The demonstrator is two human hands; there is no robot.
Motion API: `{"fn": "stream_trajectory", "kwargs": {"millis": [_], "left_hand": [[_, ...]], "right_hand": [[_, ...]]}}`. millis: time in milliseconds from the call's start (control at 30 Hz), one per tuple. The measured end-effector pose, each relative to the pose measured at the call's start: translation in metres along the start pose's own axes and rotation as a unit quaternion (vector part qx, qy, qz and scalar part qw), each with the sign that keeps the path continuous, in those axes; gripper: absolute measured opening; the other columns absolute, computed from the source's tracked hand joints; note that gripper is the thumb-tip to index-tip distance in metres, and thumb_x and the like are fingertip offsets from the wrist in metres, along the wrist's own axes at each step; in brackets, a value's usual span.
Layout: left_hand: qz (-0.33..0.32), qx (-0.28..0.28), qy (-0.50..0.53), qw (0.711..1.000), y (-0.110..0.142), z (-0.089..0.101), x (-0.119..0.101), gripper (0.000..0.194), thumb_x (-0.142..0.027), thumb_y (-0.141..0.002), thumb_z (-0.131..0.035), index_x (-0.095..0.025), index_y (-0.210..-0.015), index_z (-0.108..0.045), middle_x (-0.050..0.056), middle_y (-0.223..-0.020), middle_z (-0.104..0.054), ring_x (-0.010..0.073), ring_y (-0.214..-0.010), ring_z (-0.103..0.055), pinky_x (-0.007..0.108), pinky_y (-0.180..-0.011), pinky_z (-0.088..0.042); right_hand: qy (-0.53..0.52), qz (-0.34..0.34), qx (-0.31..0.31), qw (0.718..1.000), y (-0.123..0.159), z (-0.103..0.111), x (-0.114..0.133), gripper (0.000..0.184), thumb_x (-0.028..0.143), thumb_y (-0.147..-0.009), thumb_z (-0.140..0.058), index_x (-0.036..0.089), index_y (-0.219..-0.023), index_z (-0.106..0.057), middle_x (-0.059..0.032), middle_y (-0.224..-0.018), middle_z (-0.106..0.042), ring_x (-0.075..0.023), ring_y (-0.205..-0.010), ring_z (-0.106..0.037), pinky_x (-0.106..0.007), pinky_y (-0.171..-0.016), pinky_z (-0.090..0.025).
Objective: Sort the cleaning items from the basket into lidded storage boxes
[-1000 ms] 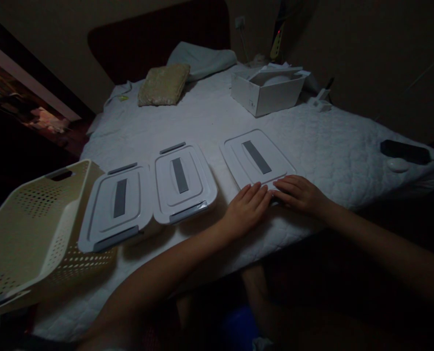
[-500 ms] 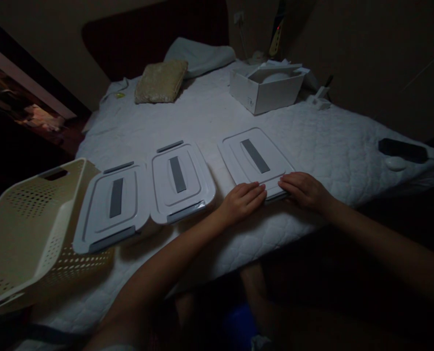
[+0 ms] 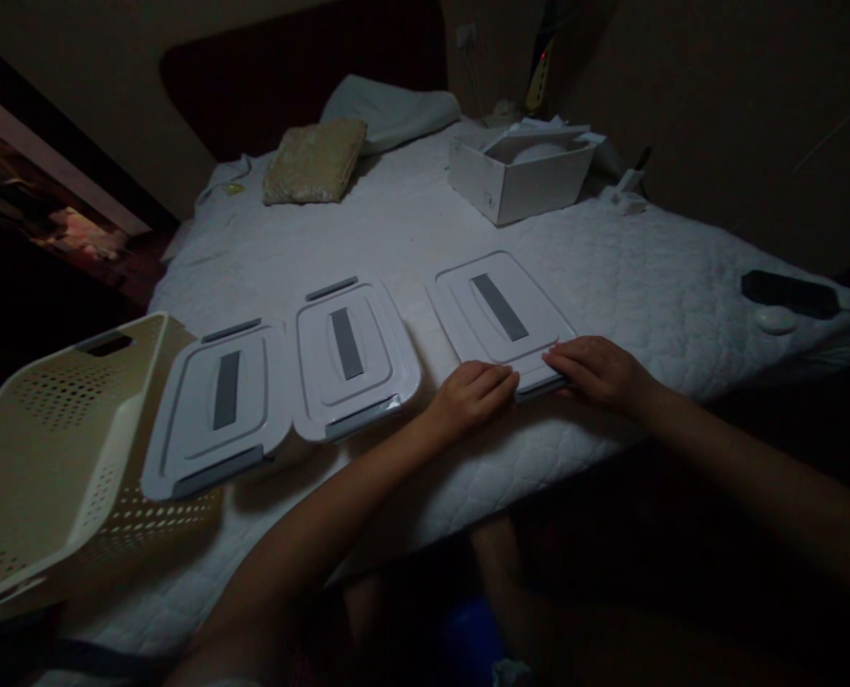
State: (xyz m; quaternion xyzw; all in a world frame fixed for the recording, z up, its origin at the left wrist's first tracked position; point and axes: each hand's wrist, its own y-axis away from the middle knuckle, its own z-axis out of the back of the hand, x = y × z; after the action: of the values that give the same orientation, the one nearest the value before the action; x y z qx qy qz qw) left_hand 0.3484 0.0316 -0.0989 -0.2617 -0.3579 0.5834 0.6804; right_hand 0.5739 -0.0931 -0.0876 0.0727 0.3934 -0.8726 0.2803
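Observation:
A white storage-box lid [image 3: 471, 305] with a grey strip handle [image 3: 500, 306] lies in front of me on the bed. My left hand [image 3: 473, 393] is closed on its near left corner, fingers together on top. My right hand [image 3: 600, 372] grips the near right corner, its thumb out of sight. Between the hands a grey latch [image 3: 541, 386] shows along the near edge. To the left stand two similar lidded boxes, the middle box [image 3: 380, 329] and the left box [image 3: 181, 425], side by side with grey latches.
A cream perforated basket [image 3: 102, 458] stands at the far left. Farther back on the quilted bed [image 3: 396, 224] are a beige cushion [image 3: 315, 162], a pale pillow [image 3: 392, 110] and an open white carton [image 3: 539, 191]. A dark oblong object [image 3: 789, 293] lies at the right.
Both hands stay at the lid's near edge. My fingers have shifted slightly, and a bit more of the grey latch shows between them.

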Motion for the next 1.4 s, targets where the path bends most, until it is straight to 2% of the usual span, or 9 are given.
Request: {"fn": "stream_trajectory", "kwargs": {"millis": [133,300,567,800,1133,1267,1400], "left_hand": [[0.019,0.025,0.003,0.999,-0.002,0.003,-0.004,0.022,-0.027,-0.093,-0.052,-0.011,-0.103,-0.062,0.011,-0.093,-0.074,0.016,-0.083,-0.068,0.029,-0.069,-0.056],[0.061,0.008,0.017,0.998,-0.006,0.005,-0.012,0.018,-0.022,-0.092,-0.053,-0.011,-0.103,-0.062,0.011,-0.094,-0.073,0.0159,-0.082,-0.065,0.029,-0.07,-0.056],[0.077,0.008,0.033,0.996,-0.007,0.004,-0.016,0.02,-0.02,-0.091,-0.053,-0.009,-0.105,-0.061,0.012,-0.095,-0.072,0.0164,-0.084,-0.064,0.029,-0.073,-0.055],[0.111,0.052,0.052,0.991,-0.005,0.003,-0.018,0.027,-0.031,-0.094,-0.051,-0.011,-0.108,-0.062,0.012,-0.096,-0.072,0.0179,-0.087,-0.065,0.032,-0.074,-0.055],[0.093,0.11,0.042,0.989,-0.003,0.002,-0.012,0.027,-0.034,-0.095,-0.049,-0.012,-0.105,-0.063,0.013,-0.1,-0.071,0.0181,-0.088,-0.066,0.034,-0.074,-0.055],[0.073,0.095,0.041,0.992,-0.004,0.005,-0.008,0.029,-0.036,-0.094,-0.05,-0.012,-0.106,-0.062,0.012,-0.1,-0.071,0.0183,-0.091,-0.066,0.033,-0.076,-0.056],[0.085,0.107,0.068,0.988,-0.007,0.011,-0.01,0.032,-0.036,-0.094,-0.05,-0.01,-0.11,-0.059,0.014,-0.104,-0.07,0.0206,-0.099,-0.064,0.036,-0.084,-0.055]], "right_hand": [[0.002,-0.003,0.007,1.0,0.0,-0.001,0.0,0.032,0.035,-0.097,-0.044,0.009,-0.109,-0.057,-0.0147,-0.091,-0.066,-0.0226,-0.084,-0.061,-0.034,-0.072,-0.051],[0.031,-0.004,0.013,0.999,-0.004,0.001,0.001,0.027,0.034,-0.094,-0.048,0.011,-0.106,-0.056,-0.0133,-0.089,-0.066,-0.0227,-0.08,-0.058,-0.034,-0.07,-0.048],[0.031,-0.002,0.027,0.999,-0.011,0.004,0.001,0.023,0.033,-0.091,-0.051,0.013,-0.099,-0.057,-0.0113,-0.083,-0.063,-0.0212,-0.076,-0.054,-0.033,-0.067,-0.044],[0.031,-0.016,0.029,0.999,-0.014,0.002,0.001,0.023,0.039,-0.089,-0.054,0.016,-0.094,-0.057,-0.0083,-0.074,-0.061,-0.021,-0.068,-0.051,-0.033,-0.061,-0.041],[0.023,-0.053,0.03,0.998,-0.01,0.003,0.009,0.029,0.039,-0.088,-0.056,0.013,-0.101,-0.057,-0.0121,-0.086,-0.063,-0.0225,-0.077,-0.056,-0.035,-0.067,-0.045],[0.005,-0.06,0.023,0.998,-0.012,0.005,0.01,0.029,0.035,-0.086,-0.059,0.011,-0.102,-0.057,-0.0138,-0.088,-0.064,-0.0238,-0.079,-0.057,-0.036,-0.067,-0.047],[-0.025,-0.085,0.019,0.996,-0.017,0.008,0.009,0.021,0.031,-0.088,-0.054,0.014,-0.098,-0.061,-0.0115,-0.087,-0.065,-0.0222,-0.076,-0.058,-0.035,-0.066,-0.048]]}}
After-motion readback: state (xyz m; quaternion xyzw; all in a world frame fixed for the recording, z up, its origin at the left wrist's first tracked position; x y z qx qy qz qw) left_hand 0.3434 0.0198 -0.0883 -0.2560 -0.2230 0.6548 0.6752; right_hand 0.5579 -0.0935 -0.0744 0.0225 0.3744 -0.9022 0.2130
